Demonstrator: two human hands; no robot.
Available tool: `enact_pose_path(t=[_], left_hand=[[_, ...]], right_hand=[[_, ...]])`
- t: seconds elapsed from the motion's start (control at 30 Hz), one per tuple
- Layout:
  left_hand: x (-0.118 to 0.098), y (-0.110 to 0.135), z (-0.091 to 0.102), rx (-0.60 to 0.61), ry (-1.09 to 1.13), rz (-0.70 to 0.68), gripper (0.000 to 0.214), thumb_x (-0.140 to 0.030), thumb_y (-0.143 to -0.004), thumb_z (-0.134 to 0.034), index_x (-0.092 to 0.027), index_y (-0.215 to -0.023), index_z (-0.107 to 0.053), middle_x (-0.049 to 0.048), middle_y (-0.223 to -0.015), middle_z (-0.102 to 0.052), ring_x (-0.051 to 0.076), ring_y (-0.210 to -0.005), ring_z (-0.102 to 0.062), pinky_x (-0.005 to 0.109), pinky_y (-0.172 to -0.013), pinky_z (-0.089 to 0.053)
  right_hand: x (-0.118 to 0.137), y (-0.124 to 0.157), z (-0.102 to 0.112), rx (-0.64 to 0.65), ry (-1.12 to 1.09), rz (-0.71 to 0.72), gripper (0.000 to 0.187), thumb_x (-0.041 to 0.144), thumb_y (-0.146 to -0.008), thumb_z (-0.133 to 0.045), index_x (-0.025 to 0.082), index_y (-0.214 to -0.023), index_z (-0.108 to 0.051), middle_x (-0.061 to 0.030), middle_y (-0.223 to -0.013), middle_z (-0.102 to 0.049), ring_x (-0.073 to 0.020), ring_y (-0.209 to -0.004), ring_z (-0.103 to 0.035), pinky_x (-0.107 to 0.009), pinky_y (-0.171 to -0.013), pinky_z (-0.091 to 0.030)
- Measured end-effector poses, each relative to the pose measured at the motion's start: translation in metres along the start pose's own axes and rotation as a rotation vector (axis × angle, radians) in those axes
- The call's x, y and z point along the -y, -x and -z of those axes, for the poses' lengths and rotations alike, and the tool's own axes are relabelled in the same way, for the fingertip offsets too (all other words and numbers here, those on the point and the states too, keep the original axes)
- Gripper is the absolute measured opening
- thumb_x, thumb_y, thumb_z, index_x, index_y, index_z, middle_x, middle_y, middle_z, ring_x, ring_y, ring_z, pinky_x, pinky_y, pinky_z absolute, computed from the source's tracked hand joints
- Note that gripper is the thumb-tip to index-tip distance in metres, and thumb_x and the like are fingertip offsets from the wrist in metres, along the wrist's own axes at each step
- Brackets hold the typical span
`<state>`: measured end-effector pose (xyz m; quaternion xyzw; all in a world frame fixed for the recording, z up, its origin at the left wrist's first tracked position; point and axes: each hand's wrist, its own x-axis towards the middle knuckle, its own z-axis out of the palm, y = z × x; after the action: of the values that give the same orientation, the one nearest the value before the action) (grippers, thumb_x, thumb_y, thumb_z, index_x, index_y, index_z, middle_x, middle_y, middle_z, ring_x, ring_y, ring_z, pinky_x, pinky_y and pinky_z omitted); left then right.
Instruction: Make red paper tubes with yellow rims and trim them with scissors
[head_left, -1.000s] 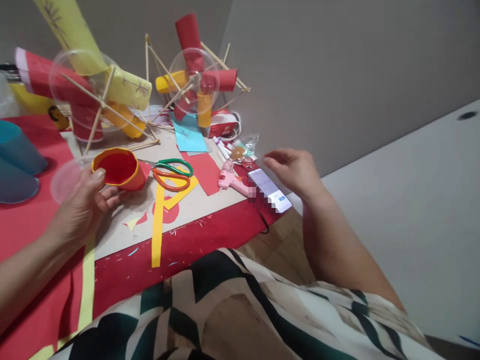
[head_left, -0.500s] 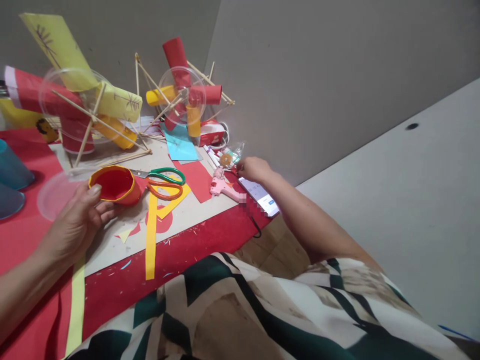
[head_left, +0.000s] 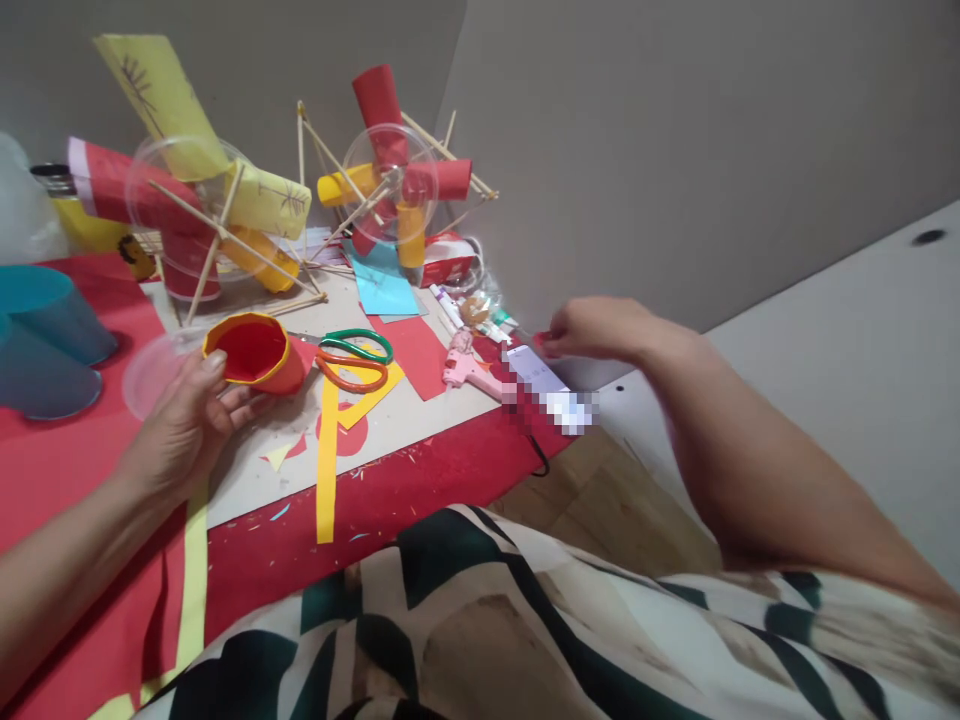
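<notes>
My left hand [head_left: 176, 425] grips a red paper cup with a yellow rim [head_left: 255, 352], thumb on its rim, just above the cardboard work mat [head_left: 390, 415]. My right hand [head_left: 592, 328] hovers over a phone [head_left: 534, 372] at the mat's right edge. Its fingers are pinched together with a small red bit at the tips that I cannot identify. A pink glue gun [head_left: 469, 370] lies just left of the phone.
Green and orange scissors [head_left: 352, 358] and a yellow paper strip [head_left: 326, 465] lie by the cup. Two stick-and-paper-tube wheels [head_left: 214, 220] [head_left: 394, 185] stand at the back, blue cups [head_left: 49, 325] at left. A clear plastic lid [head_left: 146, 368] is under my left hand.
My right hand reached left to the small items beside the glue gun, then drew back right over the phone with its fingers pinched. My left hand kept hold of the cup.
</notes>
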<state>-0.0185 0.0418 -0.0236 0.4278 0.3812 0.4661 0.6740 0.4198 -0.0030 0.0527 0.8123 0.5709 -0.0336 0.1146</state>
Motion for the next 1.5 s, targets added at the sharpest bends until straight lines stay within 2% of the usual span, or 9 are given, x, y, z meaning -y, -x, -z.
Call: enact_pose_path(t=[0.13, 0.2, 0.27, 0.4, 0.53, 0.8, 1.13, 1.33, 1.5], left_hand=[[-0.012, 0.008, -0.01, 0.015, 0.056, -0.011, 0.051, -0.049, -0.083, -0.075, -0.027, -0.127, -0.065, 0.0073, -0.138, -0.07, 0.037, -0.127, -0.064, 0.055, -0.101, -0.059], [-0.019, 0.013, -0.013, 0.053, 0.067, -0.01, 0.048, -0.05, -0.085, -0.073, -0.025, -0.126, -0.066, 0.0072, -0.137, -0.071, 0.036, -0.128, -0.064, 0.052, -0.1, -0.06], [-0.025, 0.019, -0.015, 0.095, 0.067, -0.01, 0.047, -0.052, -0.086, -0.072, -0.026, -0.125, -0.067, 0.0061, -0.135, -0.072, 0.035, -0.125, -0.066, 0.048, -0.098, -0.061], [-0.031, 0.033, -0.017, 0.155, 0.074, 0.003, 0.051, -0.057, -0.082, -0.075, -0.028, -0.124, -0.069, 0.0056, -0.13, -0.074, 0.034, -0.123, -0.068, 0.049, -0.098, -0.061], [-0.03, 0.043, -0.019, 0.226, 0.052, -0.028, 0.051, -0.055, -0.084, -0.075, -0.027, -0.126, -0.067, 0.0074, -0.136, -0.07, 0.035, -0.13, -0.064, 0.049, -0.1, -0.06], [-0.019, 0.049, -0.017, 0.213, 0.029, -0.003, 0.074, -0.056, -0.083, -0.077, -0.036, -0.149, -0.049, 0.0059, -0.149, -0.06, 0.033, -0.139, -0.058, 0.04, -0.103, -0.059], [-0.008, 0.041, -0.009, 0.257, -0.05, 0.03, 0.093, -0.05, -0.07, -0.09, -0.044, -0.152, -0.045, 0.004, -0.148, -0.061, 0.034, -0.136, -0.06, 0.045, -0.111, -0.053], [-0.039, 0.036, -0.011, 0.042, -0.095, -0.107, 0.084, -0.064, -0.065, -0.088, -0.047, -0.141, -0.057, 0.0008, -0.137, -0.069, 0.037, -0.134, -0.061, 0.057, -0.106, -0.057], [-0.057, 0.04, -0.018, -0.002, -0.093, -0.209, 0.081, -0.068, -0.067, -0.084, -0.049, -0.14, -0.057, -0.0008, -0.13, -0.074, 0.039, -0.135, -0.06, 0.06, -0.103, -0.058]], right_hand=[[0.004, 0.035, 0.001, -0.107, -0.249, 0.05, 0.019, 0.035, -0.085, -0.071, 0.023, -0.07, -0.073, -0.0045, -0.067, -0.068, -0.0147, -0.057, -0.053, -0.031, -0.056, -0.04], [0.027, 0.053, -0.005, -0.223, -0.79, 0.176, 0.033, 0.054, -0.079, -0.075, 0.023, -0.068, -0.071, -0.0028, -0.059, -0.057, -0.0131, -0.052, -0.045, -0.03, -0.049, -0.032], [0.063, 0.069, -0.014, -0.083, -1.169, 0.267, 0.045, 0.064, -0.07, -0.083, 0.021, -0.069, -0.067, -0.0011, -0.059, -0.054, -0.0109, -0.052, -0.042, -0.029, -0.049, -0.032], [0.143, 0.076, -0.028, 0.103, -1.487, 0.457, 0.06, 0.068, -0.066, -0.085, 0.018, -0.056, -0.053, 0.0042, -0.05, -0.045, -0.0073, -0.047, -0.038, -0.024, -0.046, -0.027], [0.192, 0.062, -0.033, 0.115, -1.775, 0.502, 0.06, 0.073, -0.064, -0.082, 0.018, -0.064, -0.061, 0.005, -0.05, -0.048, -0.0067, -0.045, -0.038, -0.024, -0.046, -0.032], [0.219, 0.059, -0.039, 0.052, -1.82, 0.423, 0.055, 0.06, -0.053, -0.093, 0.017, -0.055, -0.058, 0.0047, -0.048, -0.048, -0.0073, -0.048, -0.04, -0.023, -0.047, -0.031], [0.221, 0.049, -0.054, -0.044, -1.736, 0.409, 0.055, 0.064, -0.064, -0.086, 0.019, -0.057, -0.054, 0.0031, -0.057, -0.044, -0.0106, -0.057, -0.04, -0.026, -0.053, -0.036], [0.207, 0.053, -0.043, -0.132, -1.682, 0.425, 0.053, 0.068, -0.066, -0.083, 0.021, -0.062, -0.058, 0.0009, -0.062, -0.051, -0.0125, -0.061, -0.042, -0.027, -0.056, -0.039], [0.203, 0.058, -0.046, 0.083, -1.492, 0.644, 0.06, 0.068, -0.072, -0.078, 0.021, -0.055, -0.044, 0.0047, -0.052, -0.034, -0.0104, -0.056, -0.031, -0.026, -0.054, -0.03]])
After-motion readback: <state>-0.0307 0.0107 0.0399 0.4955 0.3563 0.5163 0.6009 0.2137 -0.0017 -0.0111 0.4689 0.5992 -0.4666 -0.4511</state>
